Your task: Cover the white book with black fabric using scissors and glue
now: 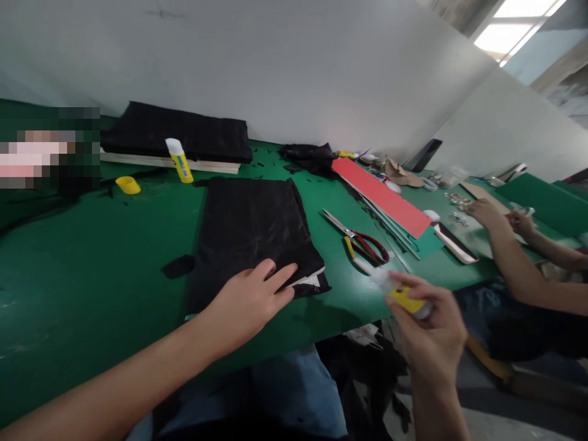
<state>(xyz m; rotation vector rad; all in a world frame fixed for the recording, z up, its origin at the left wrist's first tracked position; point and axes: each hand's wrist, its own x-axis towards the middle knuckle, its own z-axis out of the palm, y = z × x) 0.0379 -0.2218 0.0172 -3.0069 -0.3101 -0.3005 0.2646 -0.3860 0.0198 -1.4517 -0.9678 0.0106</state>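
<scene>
Ylw tube (407,298) in R hand (432,321): axis diag., wht end (380,277) fwd-L.

Black cloth (252,223) lying flat, white bottle (407,298) (yellow label), tilted, blurred

Left forearm (138,370) bare, slanting up from lower left corner. Left hand (252,300) palm down, knuckles up, fingers (282,277) slightly spread, some bent, pointing right. Right forearm (436,407) bare, rising steeply from bottom edge. Right hand (434,324) raised, well apart from left hand, fingers curled in firm grip, thumb (400,313) on near side.
</scene>
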